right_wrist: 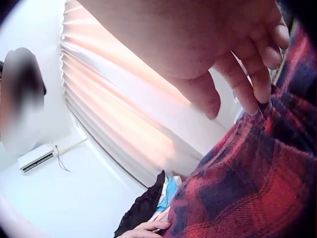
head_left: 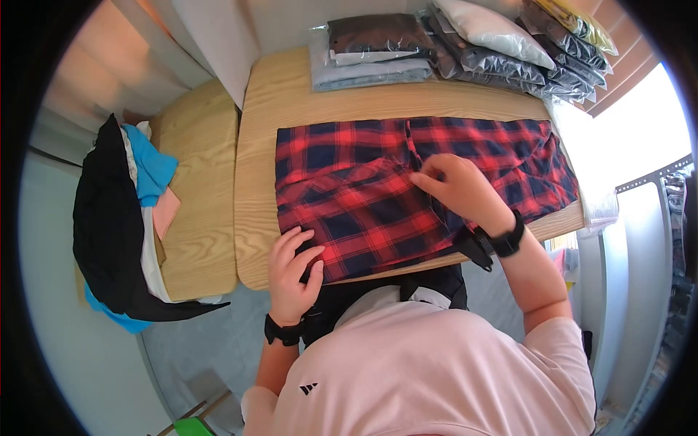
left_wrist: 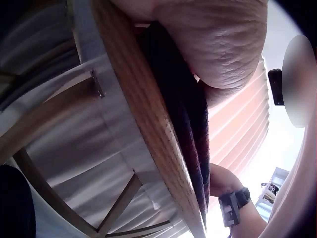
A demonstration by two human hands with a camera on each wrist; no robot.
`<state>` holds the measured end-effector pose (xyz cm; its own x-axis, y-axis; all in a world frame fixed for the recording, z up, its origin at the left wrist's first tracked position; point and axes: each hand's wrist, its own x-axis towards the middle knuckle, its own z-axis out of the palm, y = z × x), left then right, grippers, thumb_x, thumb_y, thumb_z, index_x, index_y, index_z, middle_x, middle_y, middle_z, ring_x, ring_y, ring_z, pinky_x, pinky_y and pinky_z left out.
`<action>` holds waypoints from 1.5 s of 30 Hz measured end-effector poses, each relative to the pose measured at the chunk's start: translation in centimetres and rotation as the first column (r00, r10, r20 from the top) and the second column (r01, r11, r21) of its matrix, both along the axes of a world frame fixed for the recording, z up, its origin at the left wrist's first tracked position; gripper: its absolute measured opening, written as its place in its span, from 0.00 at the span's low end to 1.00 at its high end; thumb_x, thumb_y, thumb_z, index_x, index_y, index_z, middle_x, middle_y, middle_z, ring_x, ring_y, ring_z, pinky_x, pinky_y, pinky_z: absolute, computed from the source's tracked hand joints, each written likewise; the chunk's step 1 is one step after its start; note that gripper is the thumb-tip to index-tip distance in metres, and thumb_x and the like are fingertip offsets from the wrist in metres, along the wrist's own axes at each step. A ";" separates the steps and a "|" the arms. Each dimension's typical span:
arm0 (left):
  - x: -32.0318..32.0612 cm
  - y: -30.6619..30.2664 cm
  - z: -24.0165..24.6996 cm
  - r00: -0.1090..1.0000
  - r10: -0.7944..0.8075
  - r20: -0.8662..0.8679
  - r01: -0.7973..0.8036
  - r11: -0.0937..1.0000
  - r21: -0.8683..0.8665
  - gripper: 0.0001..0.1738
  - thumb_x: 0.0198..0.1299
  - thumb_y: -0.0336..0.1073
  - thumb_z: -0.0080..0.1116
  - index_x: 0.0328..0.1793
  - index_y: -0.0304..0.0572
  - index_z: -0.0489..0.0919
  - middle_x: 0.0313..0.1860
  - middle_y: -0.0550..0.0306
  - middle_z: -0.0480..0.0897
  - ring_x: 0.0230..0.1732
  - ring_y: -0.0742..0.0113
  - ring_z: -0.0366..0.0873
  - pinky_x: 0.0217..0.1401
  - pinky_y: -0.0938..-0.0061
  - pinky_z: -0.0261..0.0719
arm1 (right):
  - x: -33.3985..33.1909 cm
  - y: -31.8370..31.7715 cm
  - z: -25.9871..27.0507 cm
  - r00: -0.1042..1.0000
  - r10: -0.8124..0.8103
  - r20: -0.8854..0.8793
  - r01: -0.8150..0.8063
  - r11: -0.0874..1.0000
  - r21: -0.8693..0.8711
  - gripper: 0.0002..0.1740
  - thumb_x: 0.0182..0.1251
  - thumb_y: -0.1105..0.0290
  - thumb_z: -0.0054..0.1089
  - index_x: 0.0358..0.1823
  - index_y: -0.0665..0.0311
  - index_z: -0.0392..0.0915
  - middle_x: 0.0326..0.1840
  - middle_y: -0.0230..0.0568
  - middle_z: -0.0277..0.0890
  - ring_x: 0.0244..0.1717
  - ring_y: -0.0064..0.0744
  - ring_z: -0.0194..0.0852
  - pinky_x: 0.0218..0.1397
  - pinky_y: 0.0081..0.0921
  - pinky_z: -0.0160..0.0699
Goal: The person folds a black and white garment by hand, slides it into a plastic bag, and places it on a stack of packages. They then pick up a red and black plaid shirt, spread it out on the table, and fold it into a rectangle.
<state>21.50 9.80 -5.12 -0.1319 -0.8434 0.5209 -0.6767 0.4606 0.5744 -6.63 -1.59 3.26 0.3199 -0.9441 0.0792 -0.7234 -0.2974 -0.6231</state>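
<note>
A red and navy plaid garment (head_left: 363,225), its kind not clear from its folded shape, lies across the wooden table. At its near left corner rests my left hand (head_left: 292,275), the fingers spread over the cloth. My right hand (head_left: 459,187) is over the middle of the garment. In the right wrist view, the fingertips (right_wrist: 251,106) of that hand touch the gathered fabric, while the thumb (right_wrist: 210,101) hangs apart from it. The left wrist view shows the palm (left_wrist: 218,44) of my left hand beside the dark cloth (left_wrist: 181,99) at the table edge.
Behind the garment, clear-bagged folded clothes (head_left: 378,54) are stacked, with more bagged bundles (head_left: 502,54) to the right. Clear plastic bags (head_left: 582,152) hang over the right end. A black garment (head_left: 109,218) and a blue one (head_left: 153,167) lie on the left table (head_left: 196,196).
</note>
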 end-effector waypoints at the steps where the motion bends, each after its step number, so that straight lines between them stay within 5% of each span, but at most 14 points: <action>1: 0.0 0.0 0.0 1.000 -0.002 0.003 0.002 1.000 -0.006 0.10 0.50 0.29 0.59 0.40 0.41 0.82 0.52 0.51 0.78 0.59 0.48 0.70 0.62 0.58 0.66 | 0.6 -0.8 -0.4 1.000 -0.002 0.003 0.002 1.000 -0.006 0.14 0.57 0.64 0.63 0.29 0.69 0.77 0.25 0.46 0.75 0.26 0.42 0.73 0.33 0.32 0.71; 10: 0.1 0.4 -0.2 1.000 -0.025 0.010 0.025 0.999 -0.021 0.09 0.49 0.28 0.58 0.38 0.39 0.82 0.49 0.50 0.79 0.58 0.47 0.71 0.60 0.58 0.67 | 0.7 -1.5 -1.3 0.975 0.101 -0.196 -0.063 0.979 0.194 0.18 0.58 0.58 0.63 0.26 0.69 0.77 0.21 0.47 0.73 0.23 0.42 0.71 0.31 0.33 0.69; 15: 0.0 0.1 -0.1 1.000 -0.010 0.029 0.012 0.999 -0.044 0.10 0.47 0.30 0.60 0.38 0.42 0.83 0.48 0.55 0.80 0.56 0.52 0.73 0.57 0.60 0.68 | 1.8 -4.4 -2.1 0.983 -0.161 -0.090 0.161 0.987 -0.006 0.16 0.56 0.59 0.64 0.27 0.67 0.77 0.25 0.48 0.76 0.27 0.46 0.74 0.33 0.36 0.70; 19: 0.0 0.2 0.0 1.000 0.003 0.027 -0.001 0.999 -0.046 0.10 0.47 0.30 0.60 0.37 0.42 0.83 0.48 0.56 0.80 0.56 0.52 0.73 0.57 0.60 0.68 | 0.6 -6.6 -3.2 0.984 0.046 -0.171 -0.049 0.999 -0.016 0.14 0.57 0.61 0.62 0.31 0.67 0.77 0.25 0.48 0.76 0.30 0.50 0.74 0.35 0.38 0.72; 22: 0.1 0.4 -0.1 0.999 0.009 0.036 -0.007 0.999 -0.046 0.10 0.46 0.29 0.60 0.37 0.42 0.83 0.47 0.56 0.81 0.55 0.53 0.73 0.56 0.60 0.68 | 0.9 -5.7 -3.2 0.955 -0.057 -0.290 0.052 0.998 -0.024 0.15 0.58 0.61 0.60 0.41 0.64 0.76 0.35 0.48 0.79 0.37 0.51 0.76 0.41 0.42 0.75; 24: 0.0 0.3 0.1 1.000 -0.003 0.012 0.004 1.000 -0.027 0.08 0.47 0.29 0.60 0.36 0.42 0.83 0.47 0.55 0.80 0.56 0.52 0.73 0.57 0.60 0.68 | 2.0 -2.8 -2.2 0.962 -0.068 -0.264 -0.027 0.940 -0.339 0.19 0.58 0.62 0.59 0.49 0.61 0.73 0.48 0.48 0.76 0.45 0.51 0.74 0.46 0.43 0.74; 26: 0.2 0.3 -0.4 1.000 -0.026 -0.018 0.025 1.000 -0.019 0.10 0.48 0.30 0.60 0.39 0.42 0.82 0.50 0.53 0.79 0.56 0.52 0.73 0.59 0.60 0.68 | 2.7 -0.6 -2.3 0.964 0.140 -0.228 -0.223 0.891 -0.396 0.27 0.58 0.60 0.60 0.59 0.57 0.68 0.63 0.50 0.65 0.59 0.54 0.65 0.54 0.48 0.72; 28: 0.6 0.3 -0.5 0.997 -0.065 -0.047 0.065 0.998 -0.019 0.11 0.49 0.30 0.60 0.41 0.41 0.81 0.52 0.52 0.78 0.57 0.53 0.73 0.60 0.60 0.68 | 3.5 3.3 -2.6 0.883 0.061 -0.465 -0.237 0.913 -0.331 0.31 0.58 0.59 0.61 0.65 0.52 0.65 0.69 0.50 0.57 0.69 0.55 0.54 0.59 0.56 0.66; 30: 0.9 0.1 -0.3 0.853 0.026 -0.521 0.026 0.995 0.093 0.18 0.57 0.34 0.57 0.54 0.38 0.75 0.57 0.51 0.74 0.57 0.55 0.72 0.62 0.61 0.68 | 3.0 4.7 -4.1 0.866 0.083 -0.493 -0.199 0.962 -0.188 0.35 0.58 0.58 0.61 0.68 0.47 0.61 0.74 0.48 0.49 0.73 0.56 0.45 0.61 0.65 0.61; 31: 1.4 -0.3 0.3 0.853 0.009 -0.522 0.044 0.995 0.089 0.18 0.57 0.34 0.57 0.54 0.38 0.75 0.57 0.51 0.74 0.57 0.55 0.72 0.62 0.61 0.68 | 2.9 5.2 -4.5 0.888 0.059 -0.457 -0.164 0.967 -0.193 0.35 0.59 0.57 0.61 0.69 0.47 0.61 0.74 0.48 0.47 0.74 0.55 0.45 0.61 0.65 0.60; 33: 3.0 -1.1 1.4 0.639 0.314 -0.702 0.083 0.880 0.469 0.24 0.65 0.38 0.52 0.64 0.35 0.66 0.61 0.52 0.71 0.58 0.60 0.71 0.61 0.64 0.70 | 2.7 5.8 -5.3 0.919 0.028 -0.393 -0.115 0.973 -0.201 0.35 0.60 0.57 0.59 0.70 0.46 0.59 0.76 0.46 0.43 0.75 0.54 0.42 0.63 0.66 0.57; 34: 3.8 -1.7 1.5 0.644 0.305 -0.701 0.093 0.879 0.468 0.24 0.65 0.38 0.52 0.64 0.35 0.66 0.61 0.52 0.71 0.58 0.60 0.71 0.61 0.64 0.70 | 2.8 6.0 -5.7 0.920 0.016 -0.392 -0.103 0.974 -0.202 0.35 0.60 0.57 0.59 0.70 0.46 0.59 0.76 0.46 0.43 0.75 0.54 0.42 0.63 0.66 0.57; 37: 5.8 -4.7 2.2 0.460 0.353 -0.815 0.535 0.622 0.572 0.24 0.68 0.39 0.49 0.66 0.35 0.65 0.57 0.53 0.76 0.57 0.64 0.74 0.57 0.69 0.73 | 2.9 6.4 -6.3 0.929 -0.025 -0.368 -0.070 0.968 -0.242 0.35 0.62 0.59 0.58 0.71 0.45 0.56 0.76 0.47 0.42 0.75 0.56 0.40 0.66 0.60 0.54; 45: -0.4 -6.9 8.7 0.440 0.226 -0.869 0.613 0.632 0.475 0.24 0.61 0.33 0.55 0.62 0.32 0.67 0.55 0.51 0.77 0.52 0.64 0.77 0.53 0.72 0.77 | 2.1 6.8 -6.5 0.976 -0.008 -0.219 -0.053 0.961 -0.271 0.35 0.63 0.59 0.56 0.71 0.49 0.56 0.75 0.51 0.44 0.75 0.55 0.42 0.70 0.54 0.50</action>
<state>21.14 2.91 3.54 -0.2328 -0.9489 -0.2131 0.3618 -0.2879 0.8867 -4.56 5.25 -3.24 0.3791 -0.8881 0.2598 -0.8223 -0.4521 -0.3456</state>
